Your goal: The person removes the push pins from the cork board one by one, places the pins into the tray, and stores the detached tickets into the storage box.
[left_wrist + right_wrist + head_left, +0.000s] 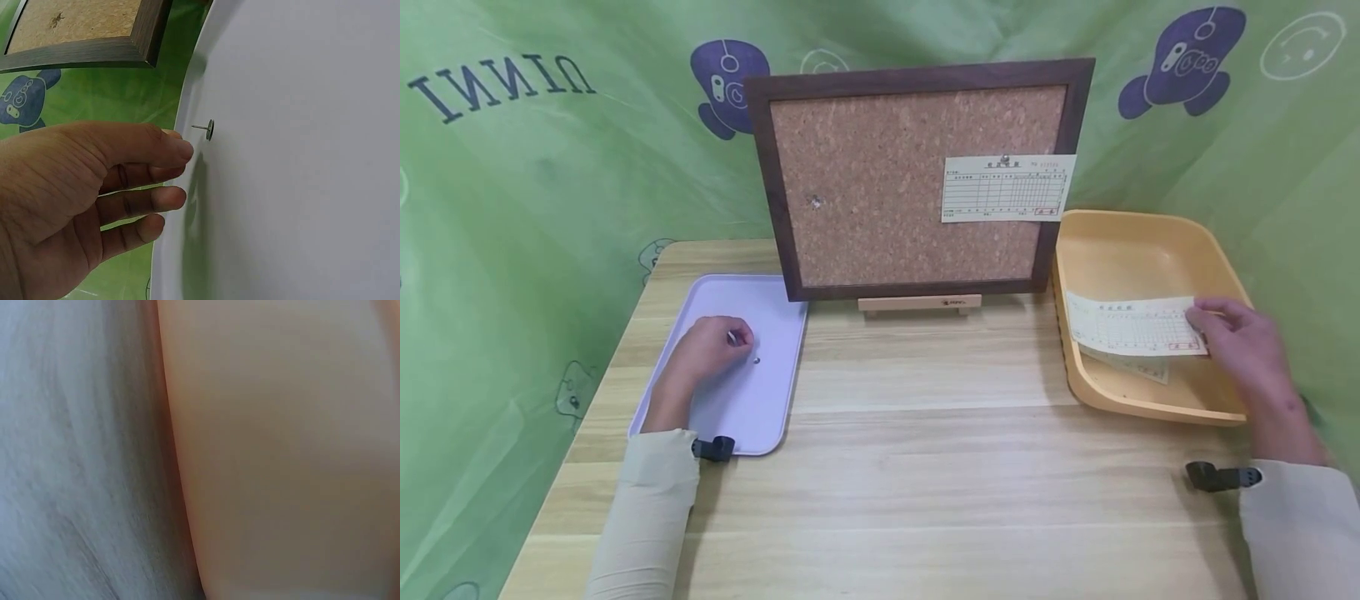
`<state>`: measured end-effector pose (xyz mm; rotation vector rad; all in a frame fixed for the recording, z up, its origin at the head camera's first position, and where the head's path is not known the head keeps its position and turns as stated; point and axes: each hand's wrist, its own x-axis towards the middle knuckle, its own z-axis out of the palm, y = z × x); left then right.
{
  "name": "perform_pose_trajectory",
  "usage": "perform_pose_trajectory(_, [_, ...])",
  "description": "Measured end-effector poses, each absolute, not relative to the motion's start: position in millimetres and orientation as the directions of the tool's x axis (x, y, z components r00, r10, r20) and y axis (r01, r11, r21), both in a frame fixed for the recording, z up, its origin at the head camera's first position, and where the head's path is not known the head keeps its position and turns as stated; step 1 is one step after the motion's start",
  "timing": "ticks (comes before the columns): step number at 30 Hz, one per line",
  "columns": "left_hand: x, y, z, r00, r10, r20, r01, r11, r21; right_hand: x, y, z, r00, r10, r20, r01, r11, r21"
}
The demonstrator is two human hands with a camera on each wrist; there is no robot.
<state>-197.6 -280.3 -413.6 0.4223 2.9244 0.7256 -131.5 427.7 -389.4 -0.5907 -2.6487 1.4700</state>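
Note:
My left hand [718,346] is over the lavender tray [760,417], its fingers loosely bent. In the left wrist view, a metal thumbtack [209,129] lies point up on the tray, just beyond the thumb and index fingertips [181,149] and apart from them. No held item shows in that hand. At the yellow bin [1150,408], my right hand [1243,346] pinches the right end of a printed receipt slip [1138,325]. Another slip [1138,367] lies beneath it in the bin. Neither the right hand nor the slip appears in the right wrist view.
A framed corkboard [887,208] leans on a small wooden stand [920,303]. One receipt slip [1007,196] is tacked on its right side, overlapping the frame. A lone thumbtack [816,201] is at the board's left. Wooden tabletop [925,467] spans the front; green cloth hangs behind.

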Motion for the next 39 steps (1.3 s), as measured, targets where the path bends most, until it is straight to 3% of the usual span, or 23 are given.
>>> perform_pose_trajectory(7, [-197.8, -279.9, -414.7, -0.943, 0.332, -0.036, 0.274, 0.829, 0.488, -130.3, 427.9, -389.5, -0.949, 0.301, -0.091, 0.256, 0.574, -0.778])
perform_pose_trajectory(39, [-191.9, -277.3, -411.2, -0.936, 0.341, -0.091, 0.257, 0.836, 0.485, -127.6, 429.3, -395.5, -0.987, 0.108, -0.123, 0.162, 0.748, -0.644])
